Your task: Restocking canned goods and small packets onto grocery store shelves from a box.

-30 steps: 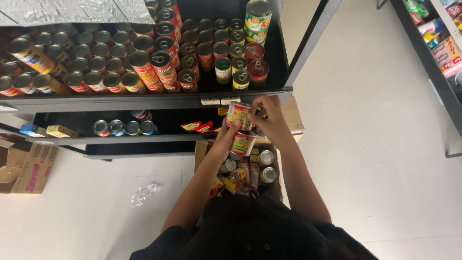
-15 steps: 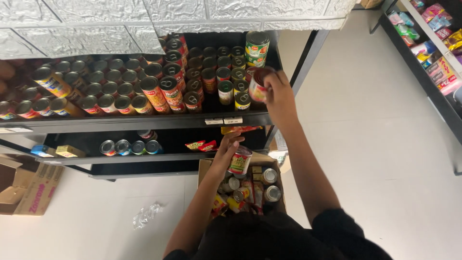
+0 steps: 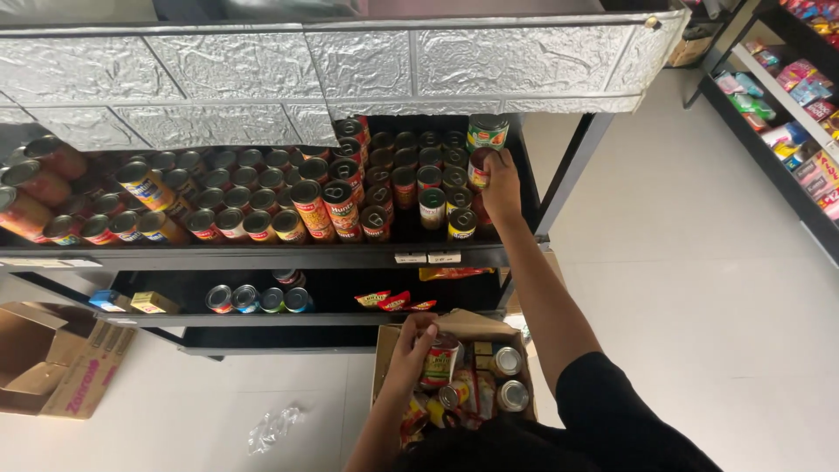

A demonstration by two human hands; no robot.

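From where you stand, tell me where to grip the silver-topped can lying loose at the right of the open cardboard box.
Take the silver-topped can around its round side wall, just below the rim, coming straight down from above. It stands upright with its lid facing up, and the box wall blocks a sideways reach from the right. The left hand already holds a red-labelled can close by, so the right side looks freer.

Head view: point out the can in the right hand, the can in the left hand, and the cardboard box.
can in the right hand [image 3: 479, 169], head view, label side
can in the left hand [image 3: 440, 362], head view, label
cardboard box [image 3: 468, 326], head view, far flap
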